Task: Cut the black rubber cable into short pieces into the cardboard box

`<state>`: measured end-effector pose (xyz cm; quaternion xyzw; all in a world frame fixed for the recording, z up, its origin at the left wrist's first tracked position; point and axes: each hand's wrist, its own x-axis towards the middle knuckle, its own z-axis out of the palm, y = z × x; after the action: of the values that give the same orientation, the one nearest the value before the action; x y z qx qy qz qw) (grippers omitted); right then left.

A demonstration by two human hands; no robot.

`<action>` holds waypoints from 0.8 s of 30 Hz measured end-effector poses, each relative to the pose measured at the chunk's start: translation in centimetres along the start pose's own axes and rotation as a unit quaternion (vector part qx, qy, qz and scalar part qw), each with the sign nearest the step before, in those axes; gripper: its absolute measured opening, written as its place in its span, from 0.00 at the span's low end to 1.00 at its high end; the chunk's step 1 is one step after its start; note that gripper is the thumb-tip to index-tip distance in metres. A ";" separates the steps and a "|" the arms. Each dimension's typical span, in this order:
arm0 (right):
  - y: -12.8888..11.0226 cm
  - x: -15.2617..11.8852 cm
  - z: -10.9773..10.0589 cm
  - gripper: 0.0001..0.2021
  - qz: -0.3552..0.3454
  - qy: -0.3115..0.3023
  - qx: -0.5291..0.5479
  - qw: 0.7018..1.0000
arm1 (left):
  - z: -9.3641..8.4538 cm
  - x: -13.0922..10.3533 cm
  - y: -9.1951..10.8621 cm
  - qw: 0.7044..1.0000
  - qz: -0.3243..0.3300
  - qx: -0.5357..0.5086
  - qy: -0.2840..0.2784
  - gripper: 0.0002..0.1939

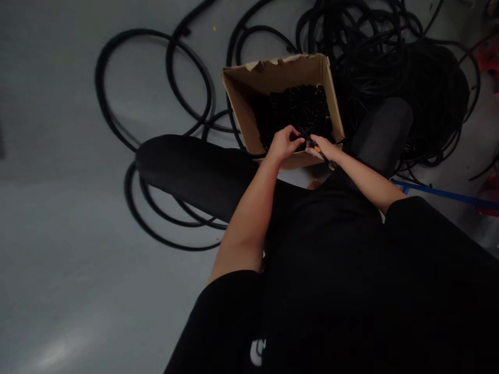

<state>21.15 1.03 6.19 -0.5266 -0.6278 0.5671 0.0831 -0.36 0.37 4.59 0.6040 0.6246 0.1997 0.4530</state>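
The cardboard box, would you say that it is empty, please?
No, a heap of small black pieces lies inside the cardboard box.

We look through one camera, worn on the person's head, facing forward and steeply down past the chest and legs (187, 166) to the floor (58, 208). The black shirt (351, 291) sits nearest us, filling the lower right; the cardboard box (278, 75) lies farther off, above centre. We share no second view.

tool (317, 149) partly hidden by right hand (324, 147), black hose (197, 12) cut off at top
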 end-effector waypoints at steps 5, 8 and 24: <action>0.9 0.7 -0.2 0.13 -0.029 0.020 -0.034 0.999 | -0.5 -0.2 0.3 0.999 -0.028 0.033 -0.001 0.10; 1.2 0.8 -0.2 0.12 -0.032 0.024 -0.040 0.998 | -0.6 -0.1 -0.5 0.999 -0.017 0.044 0.008 0.13; 1.3 0.7 -0.4 0.09 -0.031 0.011 -0.048 0.998 | 0.0 0.4 -1.4 0.999 -0.028 0.009 -0.030 0.13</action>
<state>21.85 1.52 4.95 -0.5163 -0.6692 0.5280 0.0825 -1.09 0.45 3.34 0.5961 0.6294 0.1631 0.4710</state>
